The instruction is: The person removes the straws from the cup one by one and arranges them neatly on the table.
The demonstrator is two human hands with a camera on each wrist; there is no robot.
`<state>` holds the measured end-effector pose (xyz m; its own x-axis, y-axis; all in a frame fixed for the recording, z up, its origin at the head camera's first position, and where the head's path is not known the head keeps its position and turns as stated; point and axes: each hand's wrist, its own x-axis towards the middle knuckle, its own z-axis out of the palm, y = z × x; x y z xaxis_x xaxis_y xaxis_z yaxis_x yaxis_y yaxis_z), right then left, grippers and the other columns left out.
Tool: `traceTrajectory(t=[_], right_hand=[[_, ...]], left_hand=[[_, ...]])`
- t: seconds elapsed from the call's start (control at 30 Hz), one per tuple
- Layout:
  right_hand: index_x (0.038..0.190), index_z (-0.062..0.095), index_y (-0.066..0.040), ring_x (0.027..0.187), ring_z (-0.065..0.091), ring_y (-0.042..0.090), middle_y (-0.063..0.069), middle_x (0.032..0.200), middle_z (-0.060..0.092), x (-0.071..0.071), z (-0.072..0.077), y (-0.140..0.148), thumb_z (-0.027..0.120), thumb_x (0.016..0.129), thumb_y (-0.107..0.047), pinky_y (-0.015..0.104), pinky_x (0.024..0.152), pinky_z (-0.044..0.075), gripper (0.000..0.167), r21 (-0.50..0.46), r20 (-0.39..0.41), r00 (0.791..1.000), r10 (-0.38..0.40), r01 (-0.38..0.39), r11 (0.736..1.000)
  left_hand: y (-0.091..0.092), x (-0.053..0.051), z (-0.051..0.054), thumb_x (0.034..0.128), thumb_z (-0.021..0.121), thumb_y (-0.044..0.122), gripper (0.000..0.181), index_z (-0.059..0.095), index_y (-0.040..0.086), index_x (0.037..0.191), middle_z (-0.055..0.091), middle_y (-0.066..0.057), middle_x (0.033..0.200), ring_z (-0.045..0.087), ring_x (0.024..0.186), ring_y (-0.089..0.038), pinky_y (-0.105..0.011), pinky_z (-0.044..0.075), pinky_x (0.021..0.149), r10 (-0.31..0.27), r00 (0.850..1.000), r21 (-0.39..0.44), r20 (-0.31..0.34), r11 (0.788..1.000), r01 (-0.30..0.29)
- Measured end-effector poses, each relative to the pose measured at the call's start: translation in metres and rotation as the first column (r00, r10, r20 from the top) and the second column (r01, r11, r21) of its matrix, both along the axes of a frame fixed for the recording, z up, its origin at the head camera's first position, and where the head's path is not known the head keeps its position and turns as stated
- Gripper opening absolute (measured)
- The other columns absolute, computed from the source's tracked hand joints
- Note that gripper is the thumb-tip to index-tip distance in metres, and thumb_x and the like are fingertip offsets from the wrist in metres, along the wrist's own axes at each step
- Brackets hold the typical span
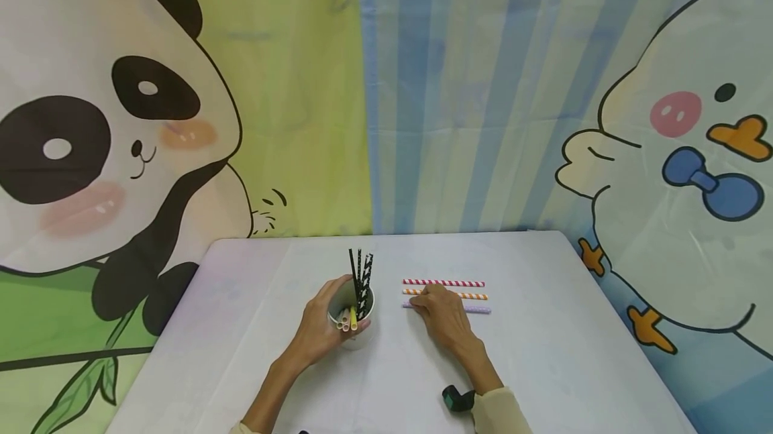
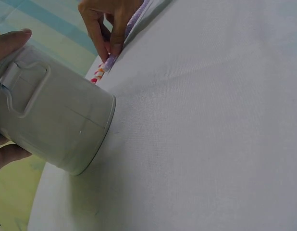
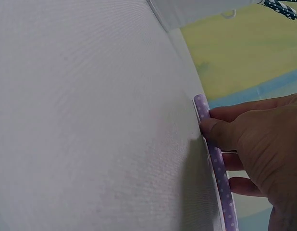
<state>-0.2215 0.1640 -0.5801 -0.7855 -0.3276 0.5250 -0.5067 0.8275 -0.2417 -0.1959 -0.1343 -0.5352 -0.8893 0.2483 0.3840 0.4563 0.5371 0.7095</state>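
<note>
Purple straw (image 3: 218, 168) looks light, crushable; right hand (image 1: 445, 316) pinches near its end, sensibly; left hand (image 1: 318, 327) grips cup (image 2: 62, 118) beside it.

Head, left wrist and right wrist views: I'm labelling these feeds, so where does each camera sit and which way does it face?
Head: worn on the head, facing forward and down at the table and backdrop; left hand and right hand show.
Left wrist: on that wrist, facing the white container; parts of the left hand at the left edge, right hand at the top.
Right wrist: on that wrist, facing the purple dotted straw; right hand at the right edge.
Head and left wrist share the white container and right hand.
</note>
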Motion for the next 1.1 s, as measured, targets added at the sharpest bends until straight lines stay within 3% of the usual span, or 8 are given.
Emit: traceTrajectory(t=[1.1], right_hand=[[0.099, 0.088, -0.02, 0.082, 0.063, 0.012, -0.006, 0.09, 0.075, 0.0006, 0.0049, -0.0004, 0.092, 0.087, -0.013, 0.031, 0.072, 0.051, 0.015, -0.002, 0.087, 0.996, -0.027, 0.027, 1.0]], left_hand=[[0.0005, -0.0005, -0.0016, 0.0807, 0.096, 0.048, 0.092, 0.056, 0.018, 0.157, 0.067, -0.004, 0.148, 0.067, 0.133, -0.029, -0.06, 0.056, 0.105, 0.015, 1.0, -0.017, -0.011, 1.0, -0.015]])
